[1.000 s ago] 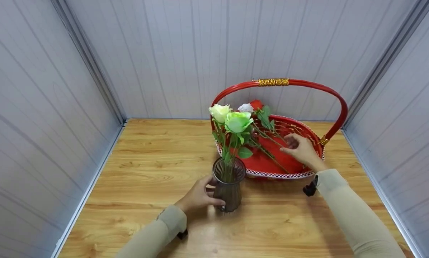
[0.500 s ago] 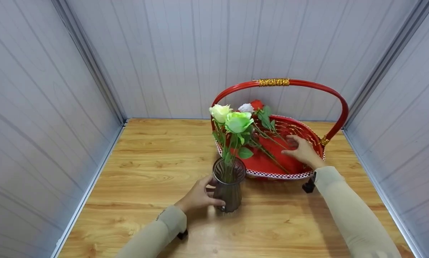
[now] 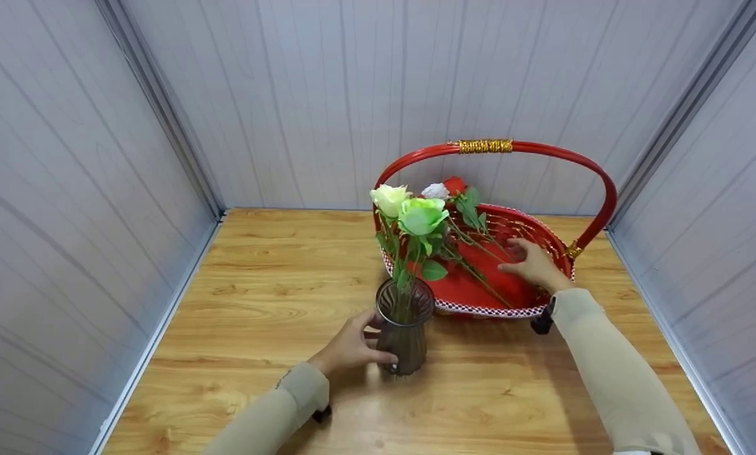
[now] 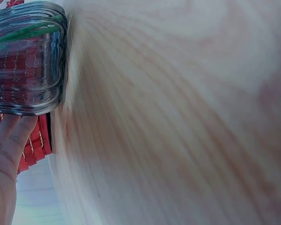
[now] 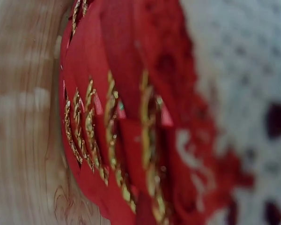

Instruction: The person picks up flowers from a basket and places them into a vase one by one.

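Note:
My left hand (image 3: pixel 351 344) holds the side of a dark ribbed glass vase (image 3: pixel 409 347), thumb across the front and fingers behind. In the left wrist view, fingers (image 4: pixel 18 136) meet the vase (image 4: pixel 25 70), and green stems show through the glass. A cream rose (image 3: pixel 389 200) and a light green rose (image 3: pixel 422 216) stand upright in it. My right hand (image 3: pixel 536 264) reaches over the rim into a red basket (image 3: pixel 479 311), thumb and fingers apart, close to the stem ends of flowers lying there. Among those are a white flower (image 3: pixel 435 191) and a red one (image 3: pixel 455 184).
The basket's tall red handle (image 3: pixel 596 183), bound with gold at the top, arches over the right hand's side. Gold cord (image 5: pixel 113 140) runs through the basket wall in the right wrist view. Pale panel walls (image 3: pixel 302 114) enclose the wooden tabletop (image 3: pixel 258 284) on three sides.
The right forearm has shifted slightly left, and the right hand has moved a little deeper into the basket. The left hand stays on the vase, which has not moved.

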A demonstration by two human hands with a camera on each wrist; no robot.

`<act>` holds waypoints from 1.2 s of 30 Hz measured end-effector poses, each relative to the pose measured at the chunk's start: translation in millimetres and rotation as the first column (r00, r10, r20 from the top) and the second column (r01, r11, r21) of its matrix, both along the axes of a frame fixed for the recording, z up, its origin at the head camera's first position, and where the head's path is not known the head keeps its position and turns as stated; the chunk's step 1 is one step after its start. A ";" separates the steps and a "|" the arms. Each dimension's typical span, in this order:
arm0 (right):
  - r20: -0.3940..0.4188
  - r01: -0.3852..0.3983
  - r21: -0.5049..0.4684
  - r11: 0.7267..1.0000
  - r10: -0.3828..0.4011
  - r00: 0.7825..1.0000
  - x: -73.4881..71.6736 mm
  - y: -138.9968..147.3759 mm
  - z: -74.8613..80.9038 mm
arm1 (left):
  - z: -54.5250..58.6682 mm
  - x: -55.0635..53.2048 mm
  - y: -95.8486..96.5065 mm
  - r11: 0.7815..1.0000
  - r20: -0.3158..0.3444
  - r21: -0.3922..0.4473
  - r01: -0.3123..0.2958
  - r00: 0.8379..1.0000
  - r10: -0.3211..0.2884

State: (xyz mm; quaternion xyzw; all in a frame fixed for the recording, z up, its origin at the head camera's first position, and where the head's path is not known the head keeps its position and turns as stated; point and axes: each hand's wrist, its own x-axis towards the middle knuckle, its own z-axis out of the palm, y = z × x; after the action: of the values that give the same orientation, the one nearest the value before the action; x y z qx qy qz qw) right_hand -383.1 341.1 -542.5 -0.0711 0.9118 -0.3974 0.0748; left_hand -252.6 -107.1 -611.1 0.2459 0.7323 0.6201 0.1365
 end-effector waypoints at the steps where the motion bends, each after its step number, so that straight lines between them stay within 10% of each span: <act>1: 0.003 0.002 -0.001 1.000 -0.002 1.000 -0.3 0.5 -0.9 | -0.5 -0.3 -0.2 1.000 -0.009 -0.002 0.002 1.000 -0.002; 25: 0.048 0.059 -0.046 0.997 -0.056 0.997 -6.9 6.8 -15.0 | -0.5 -1.4 -0.7 1.000 -0.018 -0.002 0.019 1.000 -0.019; 36: -0.091 0.120 -0.056 0.991 -0.125 0.988 -5.1 0.9 -9.9 | 0.2 -0.2 -0.7 1.000 0.006 0.007 0.024 1.000 -0.024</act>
State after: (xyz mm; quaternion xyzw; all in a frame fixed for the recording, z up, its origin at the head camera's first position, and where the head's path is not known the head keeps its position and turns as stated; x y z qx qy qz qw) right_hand -388.1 342.0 -552.4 -0.0354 0.9067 -0.4202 0.0054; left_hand -252.8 -107.8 -610.9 0.2533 0.7266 0.6218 0.1456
